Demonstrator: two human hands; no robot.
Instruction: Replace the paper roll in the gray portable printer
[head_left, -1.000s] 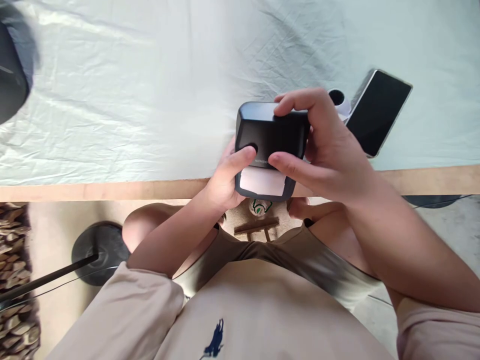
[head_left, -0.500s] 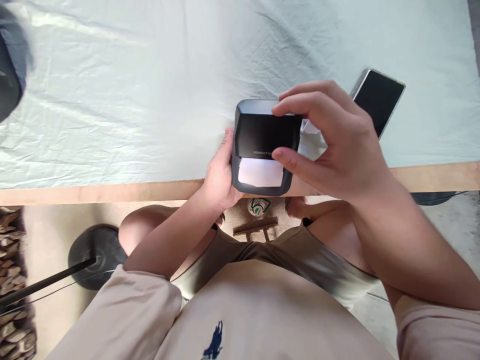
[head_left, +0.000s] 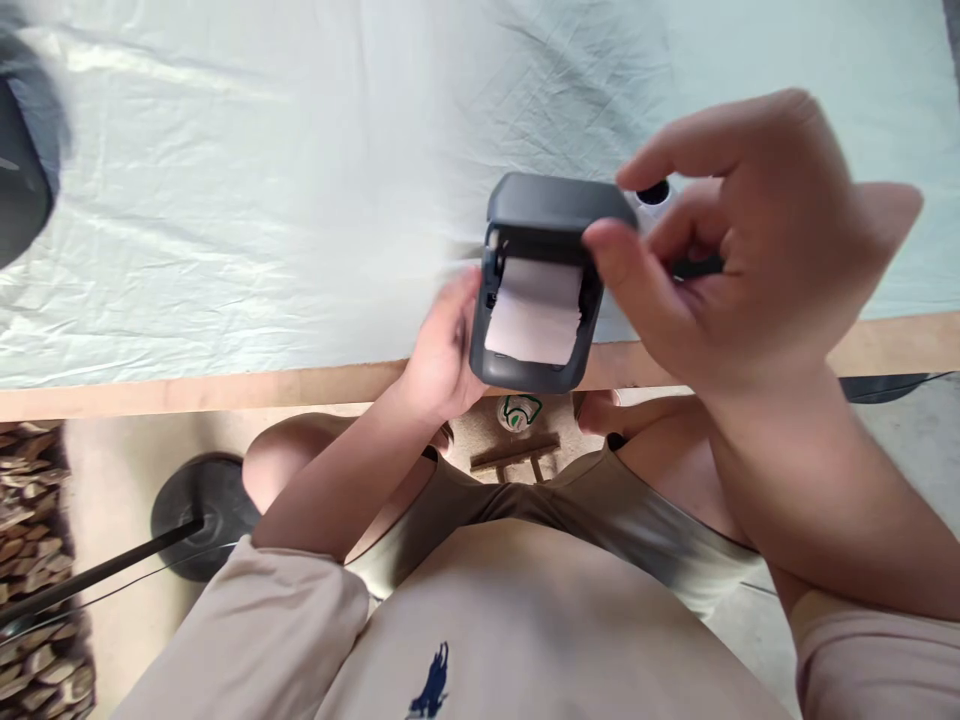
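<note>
A dark grey label printer [head_left: 487,340] is held just above the table's front edge, its lid [head_left: 559,200] raised. White label paper [head_left: 534,312] shows in the opening, with its torn end lying over the front. My left hand [head_left: 446,350] grips the printer's left side, thumb along the edge and the other fingers hidden beneath. The thumb and forefinger of my right hand [head_left: 757,240] pinch the lid's right corner; this hand is slightly blurred. Behind those fingers, a white roll with a dark core [head_left: 654,195] is partly visible.
A pale green cloth [head_left: 300,200] covers the table, whose wooden front edge [head_left: 225,388] runs across the view. A dark object [head_left: 22,160] stands at the far left. Below are a round black stand base [head_left: 202,515] and stacked firewood [head_left: 34,560].
The printer's lid has swung up, exposing the paper inside. My right hand has moved up and right with the lid's corner, and now covers most of the phone.
</note>
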